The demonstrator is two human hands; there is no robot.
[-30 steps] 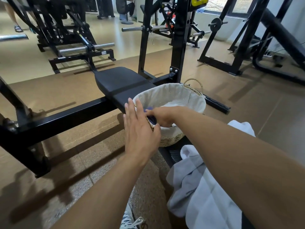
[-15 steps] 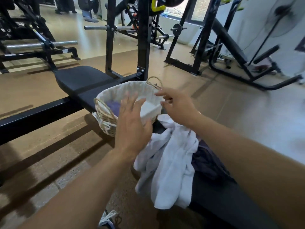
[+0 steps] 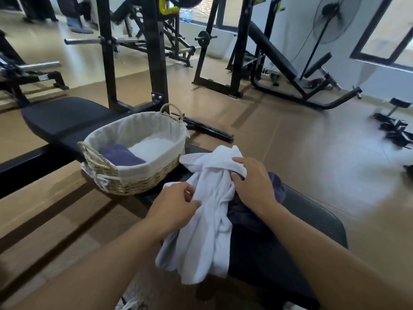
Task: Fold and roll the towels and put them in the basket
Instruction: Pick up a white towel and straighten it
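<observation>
Your left hand (image 3: 176, 204) sits at about 6 o'clock from the basket (image 3: 143, 180), its fingers curled into a fold of the white towel (image 3: 205, 231) and pinching the cloth at its left edge. Your right hand (image 3: 252, 184) lies at 3 o'clock from the left one, on the upper part of the same towel; the thumb and fingers bend round a bunched ridge of cloth, so it is gripping rather than resting flat. The white towel is crumpled, not folded, and drapes over the near edge of the black bench pad (image 3: 312, 220), its lower end hanging past the pad toward 6 o'clock. Under your right wrist, at 3 o'clock from the white towel, a dark purple towel (image 3: 248, 213) lies heaped on the pad, partly covered by the white one. The woven basket, lined with pale cloth, stands on the bench at 10 o'clock from your hands, just beside the top of the white towel. Inside it a rolled purple towel (image 3: 120, 154) lies against the left wall, and a white towel in the basket (image 3: 154, 146) lies at 3 o'clock from that roll, touching it. Beyond the basket, at 12 o'clock, rise the black uprights of a rack (image 3: 158, 63), and a standing fan (image 3: 333, 16) is at 2 o'clock near the wall.
</observation>
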